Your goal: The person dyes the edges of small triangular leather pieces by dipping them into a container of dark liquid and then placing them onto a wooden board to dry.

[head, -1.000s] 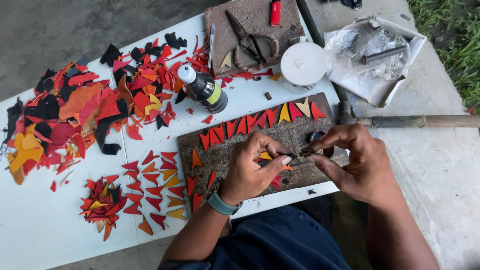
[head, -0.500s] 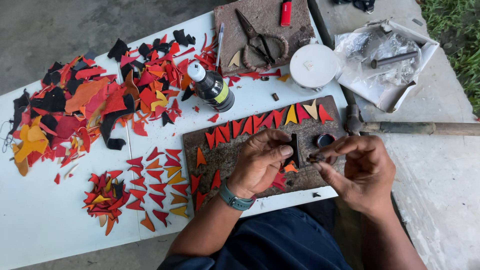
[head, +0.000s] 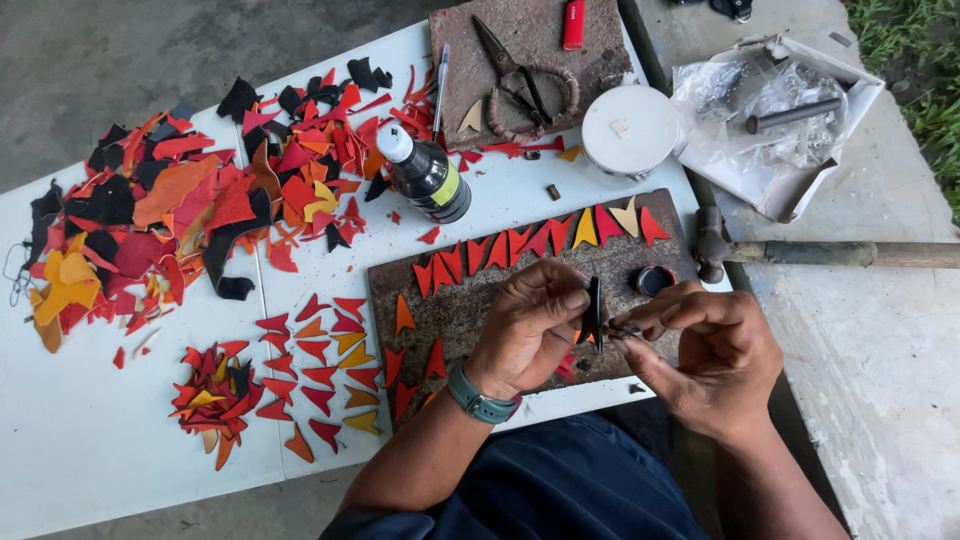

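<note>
Head view: black piece (head: 594,310), perhaps leather.

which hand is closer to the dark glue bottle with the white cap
Left. The left hand sits on the brown board just below and right of the bottle; the right hand is farther right, past the small dark piece held between both hands.

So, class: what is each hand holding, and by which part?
The left hand pinches a small dark pointed leather piece by its lower edge. The right hand holds a thin dark tool against it; its grip point is hidden.
</note>
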